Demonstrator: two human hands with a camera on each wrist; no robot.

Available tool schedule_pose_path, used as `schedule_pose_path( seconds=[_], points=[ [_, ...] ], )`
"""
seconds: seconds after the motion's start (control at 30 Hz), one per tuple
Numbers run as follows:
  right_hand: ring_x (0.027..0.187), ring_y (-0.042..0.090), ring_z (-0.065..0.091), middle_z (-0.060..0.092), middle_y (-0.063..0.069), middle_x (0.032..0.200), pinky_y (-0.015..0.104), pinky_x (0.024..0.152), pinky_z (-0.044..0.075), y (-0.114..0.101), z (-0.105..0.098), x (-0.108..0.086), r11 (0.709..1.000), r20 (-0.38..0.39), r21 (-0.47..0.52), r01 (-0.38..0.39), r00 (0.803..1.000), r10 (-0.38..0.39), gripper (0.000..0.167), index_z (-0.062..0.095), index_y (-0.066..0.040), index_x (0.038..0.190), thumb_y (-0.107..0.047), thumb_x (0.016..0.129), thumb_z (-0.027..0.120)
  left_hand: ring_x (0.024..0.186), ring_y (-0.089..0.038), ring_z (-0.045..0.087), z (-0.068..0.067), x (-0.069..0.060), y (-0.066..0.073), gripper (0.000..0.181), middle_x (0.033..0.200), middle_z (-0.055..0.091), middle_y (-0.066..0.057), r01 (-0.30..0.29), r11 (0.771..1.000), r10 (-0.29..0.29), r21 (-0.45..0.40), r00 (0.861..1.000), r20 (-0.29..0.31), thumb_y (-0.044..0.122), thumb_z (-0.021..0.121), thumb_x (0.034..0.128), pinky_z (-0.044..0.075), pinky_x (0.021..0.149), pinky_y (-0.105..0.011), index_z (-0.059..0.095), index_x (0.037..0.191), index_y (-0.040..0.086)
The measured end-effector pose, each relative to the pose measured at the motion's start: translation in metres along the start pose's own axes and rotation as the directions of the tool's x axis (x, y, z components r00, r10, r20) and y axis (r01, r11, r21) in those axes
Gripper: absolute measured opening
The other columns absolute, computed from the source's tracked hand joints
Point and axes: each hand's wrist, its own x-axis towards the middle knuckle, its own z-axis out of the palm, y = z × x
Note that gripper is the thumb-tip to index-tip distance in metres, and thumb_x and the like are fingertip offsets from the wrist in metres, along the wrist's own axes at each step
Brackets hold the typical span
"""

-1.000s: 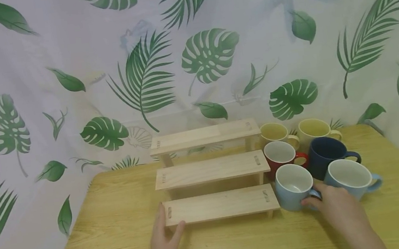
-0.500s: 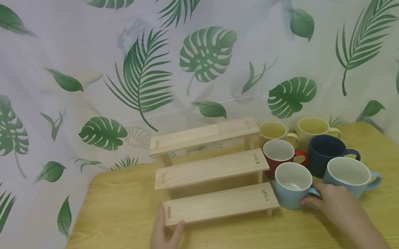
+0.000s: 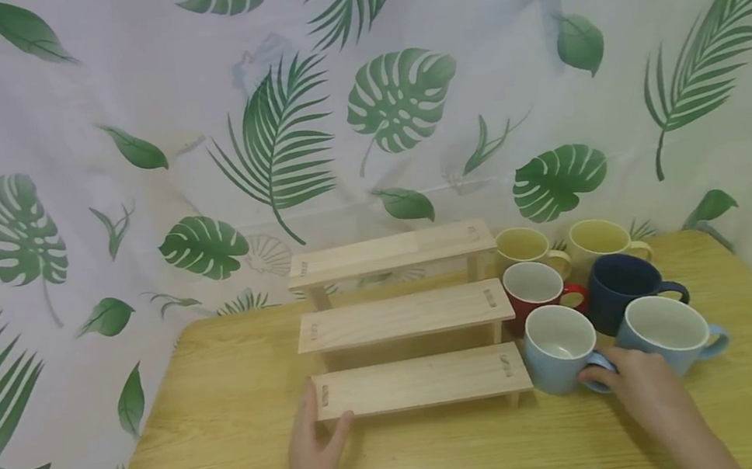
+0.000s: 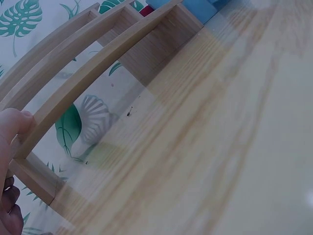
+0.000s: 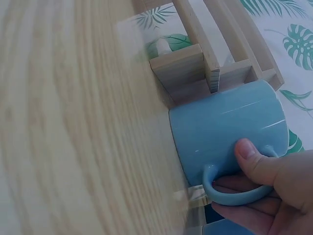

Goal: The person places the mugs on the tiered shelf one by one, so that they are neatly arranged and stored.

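The left hand [image 3: 309, 450] gripped the wooden rack [image 3: 422, 381] at its near left corner. Beside the rack's right end stood a pale blue mug [image 3: 554, 369], its handle [image 5: 230, 198] held by the right hand [image 3: 640, 380]; a hasty lift could knock the red mug [image 3: 530, 287] behind.

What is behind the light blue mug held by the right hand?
Behind the held mug stand the red mug and, farther back, a yellow mug; their lower fronts are covered.
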Motion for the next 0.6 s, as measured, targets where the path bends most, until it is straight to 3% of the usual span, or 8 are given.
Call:
schedule_pose_path(
  seconds=[0.23,0.37,0.6],
  points=[
    [0.06,0.022,0.048,0.05,-0.002,0.062,0.037,0.053,0.041,-0.003,-0.005,-0.002,0.998,0.054,0.017,-0.063,0.997,0.062,0.017,0.065,-0.007,0.078,-0.022,0.081,0.074,0.143,-0.027,0.015,0.001,0.001,0.0,0.087,0.158,0.017,-0.008,-0.001,1.0,0.001,0.005,1.0,0.002,0.049,0.061,0.0896,0.013,0.115,-0.051,0.018,0.152,0.008],
    [0.06,0.02,0.044,0.045,-0.003,0.061,0.034,0.055,0.038,-0.005,-0.011,-0.005,0.996,0.055,0.035,-0.079,0.996,0.077,0.023,0.058,-0.01,0.069,-0.023,0.083,0.072,0.143,-0.027,0.015,0.001,0.0,0.0,0.086,0.158,0.016,-0.007,0.005,1.0,-0.005,0.006,1.0,0.005,0.049,0.06,0.0897,0.012,0.115,-0.051,0.017,0.153,0.009],
    [0.06,0.014,0.04,0.042,-0.005,0.058,0.028,0.054,0.033,-0.008,-0.022,-0.008,0.998,-0.044,0.052,-0.021,0.999,0.024,0.027,0.055,-0.013,0.063,-0.02,0.077,0.077,0.143,-0.027,0.014,0.001,0.0,0.003,0.088,0.158,0.015,-0.006,0.03,0.999,-0.03,0.014,1.0,0.011,0.052,0.06,0.0887,0.012,0.115,-0.051,0.016,0.153,0.012]
  ],
)
